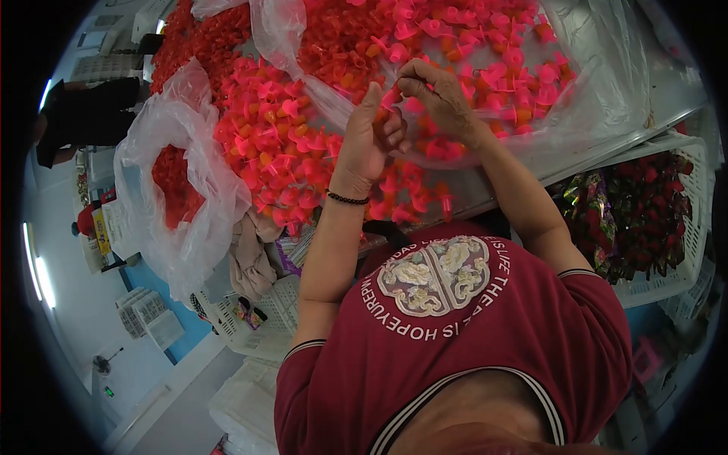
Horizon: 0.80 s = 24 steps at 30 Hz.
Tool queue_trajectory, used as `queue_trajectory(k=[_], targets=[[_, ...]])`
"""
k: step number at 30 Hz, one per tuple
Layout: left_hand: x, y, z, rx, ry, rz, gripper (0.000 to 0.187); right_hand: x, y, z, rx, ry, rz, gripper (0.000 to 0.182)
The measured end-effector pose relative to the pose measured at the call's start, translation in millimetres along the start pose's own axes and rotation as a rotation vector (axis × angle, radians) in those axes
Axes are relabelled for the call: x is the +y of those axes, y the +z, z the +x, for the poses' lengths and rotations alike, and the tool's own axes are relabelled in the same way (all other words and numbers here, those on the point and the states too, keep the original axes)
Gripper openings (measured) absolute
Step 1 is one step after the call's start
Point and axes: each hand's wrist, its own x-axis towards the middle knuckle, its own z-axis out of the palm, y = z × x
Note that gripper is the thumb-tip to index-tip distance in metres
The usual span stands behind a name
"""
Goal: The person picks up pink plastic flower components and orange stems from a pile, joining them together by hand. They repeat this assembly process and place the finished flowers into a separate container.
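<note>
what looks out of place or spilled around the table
Nothing is clearly spilled or damaged. A crumpled beige cloth bunched beside the plastic bag looks slightly out of place, and a few pink pieces lie loose close to the near edge of the table, where they might get knocked off.

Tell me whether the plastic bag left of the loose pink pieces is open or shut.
Open: the plastic bag gapes at its mouth, with red pieces showing inside the crumpled translucent film.
</note>
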Motion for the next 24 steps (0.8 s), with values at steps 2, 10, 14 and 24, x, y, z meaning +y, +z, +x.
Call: queue_trajectory(k=[2,10,14,24], targets=[[-3.1,1.3,0.5,0.085,0.156,0.288,0.049,-0.9,-0.6,-0.2,-0.007,0.012,-0.032,0.013],[1.2,-8.8,2.5,0.011,-0.040,0.140,0.047,-1.0,1.9,-2.3,-0.080,0.052,0.066,0.011],[3.0,-9.9,2.6,0.077,-0.107,0.109,0.049,-0.4,4.6,-3.5,-0.102,0.068,0.035,0.008],[6.6,-5.8,-6.2,0.129,0.048,0.411,0.051,3.8,11.0,-4.7,-0.104,-0.069,-0.190,0.016]])
